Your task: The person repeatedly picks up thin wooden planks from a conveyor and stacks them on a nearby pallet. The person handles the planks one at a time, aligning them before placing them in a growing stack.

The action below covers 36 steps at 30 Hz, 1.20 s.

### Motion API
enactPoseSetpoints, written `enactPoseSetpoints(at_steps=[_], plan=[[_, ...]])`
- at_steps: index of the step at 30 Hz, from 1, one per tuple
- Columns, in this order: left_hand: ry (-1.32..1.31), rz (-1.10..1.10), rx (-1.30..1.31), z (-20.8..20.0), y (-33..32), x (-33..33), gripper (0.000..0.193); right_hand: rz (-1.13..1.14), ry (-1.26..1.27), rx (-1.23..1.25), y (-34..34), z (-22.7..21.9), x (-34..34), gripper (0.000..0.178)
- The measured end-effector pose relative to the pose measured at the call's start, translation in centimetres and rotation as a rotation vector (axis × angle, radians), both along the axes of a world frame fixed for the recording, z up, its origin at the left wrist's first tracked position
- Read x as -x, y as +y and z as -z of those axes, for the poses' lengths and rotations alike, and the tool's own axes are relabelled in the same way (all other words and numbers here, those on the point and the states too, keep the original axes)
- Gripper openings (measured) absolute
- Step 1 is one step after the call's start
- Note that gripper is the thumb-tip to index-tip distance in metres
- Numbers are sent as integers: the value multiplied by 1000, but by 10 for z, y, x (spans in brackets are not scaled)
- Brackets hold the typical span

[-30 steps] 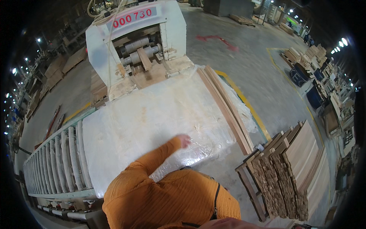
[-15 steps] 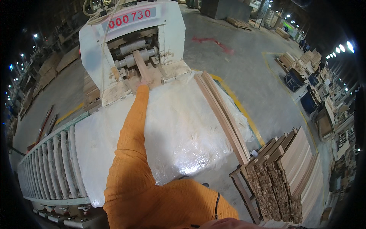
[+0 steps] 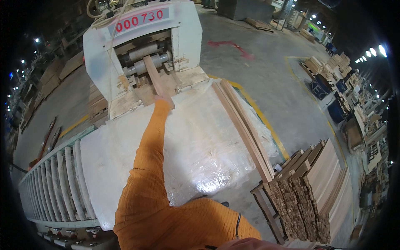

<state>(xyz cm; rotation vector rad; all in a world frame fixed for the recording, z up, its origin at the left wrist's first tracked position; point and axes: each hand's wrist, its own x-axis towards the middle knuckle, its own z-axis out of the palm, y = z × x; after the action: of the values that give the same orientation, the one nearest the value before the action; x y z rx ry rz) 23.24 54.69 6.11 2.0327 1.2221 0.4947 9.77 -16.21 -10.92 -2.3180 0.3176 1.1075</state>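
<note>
My left hand (image 3: 165, 100), at the end of an orange sleeve, is closed on the near end of a narrow wooden strip (image 3: 153, 76). The far end of this strip lies at the metal rollers (image 3: 146, 64) inside the opening of a white machine (image 3: 189, 43). Under my forearm spreads a table covered in shiny plastic film (image 3: 196, 137). My right hand is out of view.
Long wooden strips (image 3: 243, 129) lie along the table's right edge. A tall stack of boards (image 3: 300, 200) rests on a stand at the lower right. On the left runs a roller conveyor (image 3: 58, 183). Bins and wood piles stand farther right.
My left hand has come toward me and slightly right, along with the wooden strip, so more of the strip's length shows outside the rollers.
</note>
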Motion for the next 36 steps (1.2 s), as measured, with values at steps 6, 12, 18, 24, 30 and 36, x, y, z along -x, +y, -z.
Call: enactPoseSetpoints(at_steps=[6,12,18,24,30,36], plan=[[-297,-165,104,6,-45,13,58,19,-86,-110,12,-20,-5,39],[-447,-247,333,0,-87,30,82,37,-58,-213,13,-14,-18,37],[-333,-256,173,-11,-133,50,100,3,-150,-424,-15,67,-10,35],[-313,-222,281,-12,-180,58,96,244,-73,-468,-74,79,-7,34],[-530,-48,536,35,-281,75,77,140,-161,-501,-106,65,0,37],[-852,-136,893,65,-421,132,55,-190,-52,-577,-55,-16,-45,37]])
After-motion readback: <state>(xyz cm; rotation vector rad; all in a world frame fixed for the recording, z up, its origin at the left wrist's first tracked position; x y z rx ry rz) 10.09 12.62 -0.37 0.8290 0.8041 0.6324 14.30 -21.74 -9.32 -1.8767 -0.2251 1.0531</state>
